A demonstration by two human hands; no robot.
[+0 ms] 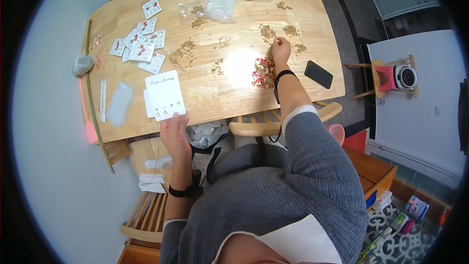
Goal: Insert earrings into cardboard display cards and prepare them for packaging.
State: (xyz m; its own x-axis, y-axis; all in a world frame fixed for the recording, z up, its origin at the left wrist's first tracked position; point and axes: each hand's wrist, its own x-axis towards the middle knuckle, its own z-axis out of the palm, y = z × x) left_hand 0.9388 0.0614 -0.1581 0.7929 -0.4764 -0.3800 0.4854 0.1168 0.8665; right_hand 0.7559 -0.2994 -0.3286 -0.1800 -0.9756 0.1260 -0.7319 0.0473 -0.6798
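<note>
My left hand [176, 132] grips the lower edge of a white jewelry card [163, 90], with fingertips on its front. Printed script runs across the card's top, and several small stud earrings sit in its lower part. Another white card [149, 107] lies partly beneath it. Over the right side of the table, my right hand [281, 50] has its fingertips pinched together beside a pile of small gold-coloured pieces [267, 32]. Any piece between them is too small to make out. Below that hand lies a heap of red and gold-coloured jewelry pieces [263, 73], partly hidden by my wrist.
Filled jewelry cards [142, 50] overlap on the wooden table [205, 99]'s left side. Gold-coloured piles [183, 54] spread across the middle. Clear plastic bags [221, 6] lie at the back. A black phone [318, 74] rests at right; a wooden chair [253, 129] touches the near edge.
</note>
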